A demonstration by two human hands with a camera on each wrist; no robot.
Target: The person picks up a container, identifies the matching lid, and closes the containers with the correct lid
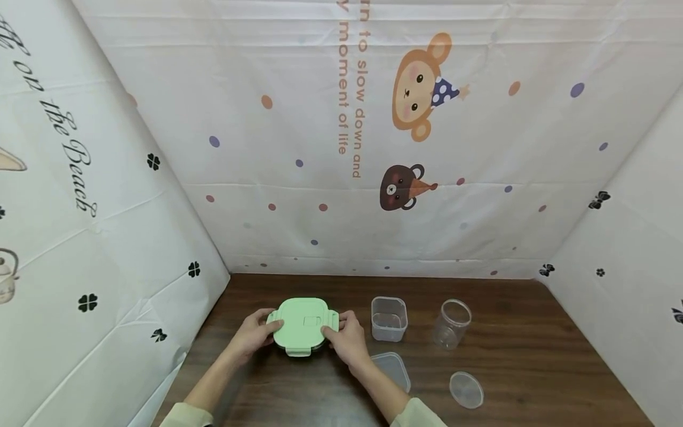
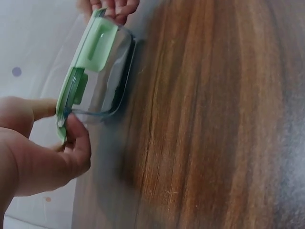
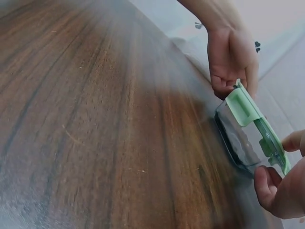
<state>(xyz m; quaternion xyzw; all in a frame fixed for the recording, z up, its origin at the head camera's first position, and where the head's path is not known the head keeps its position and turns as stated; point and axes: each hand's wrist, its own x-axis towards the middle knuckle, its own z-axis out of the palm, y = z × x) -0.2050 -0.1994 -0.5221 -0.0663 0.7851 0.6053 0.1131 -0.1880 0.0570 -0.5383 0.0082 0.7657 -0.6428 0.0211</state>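
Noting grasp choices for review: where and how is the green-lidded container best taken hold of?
Likely by the tabs jutting from the left and right of its green lid, one hand from each side, thumbs on top, fingers beneath. The lid is broad and flat, so opposed grips should balance it; the left hand and right hand hold it there.

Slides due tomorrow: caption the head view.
Left hand and right hand grip a green-lidded clear squarish container left of a clear square tub and clear cylindrical jar.

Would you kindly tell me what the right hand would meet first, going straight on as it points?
Most likely the green-lidded glass container, whose right side the right hand grips.
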